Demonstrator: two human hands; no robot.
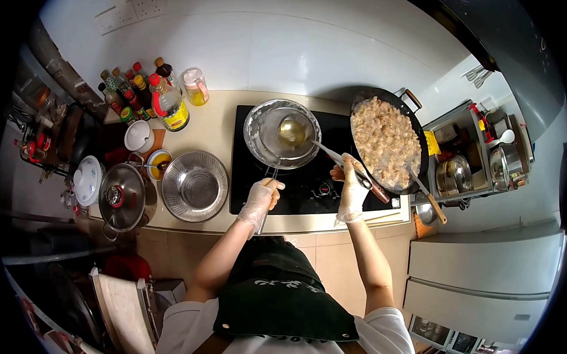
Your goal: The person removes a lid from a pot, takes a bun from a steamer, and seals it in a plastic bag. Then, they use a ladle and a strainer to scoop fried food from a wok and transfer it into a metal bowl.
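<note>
My left hand [263, 198], in a clear glove, is closed round the thin handle of a strainer that lies over a metal bowl [252, 133] on the black cooktop [283, 196]. A ladle [292, 132] with yellowish liquid in it is over the strainer. Its long handle runs right to my right hand [353, 185], also gloved, whose fingers are wrapped round it. Just right of that hand is a large black wok [422, 139] full of pale, browned chunks of food [385, 140]. A spatula with a wooden handle [435, 208] rests in the wok.
A perforated metal basket [195, 186] and a lidded pot [122, 196] stand left of the cooktop. Behind them are sauce bottles [168, 107], an oil jug [195, 88] and a white bowl [139, 136]. At the right are a shelf rack [478, 152] and a white refrigerator [480, 265].
</note>
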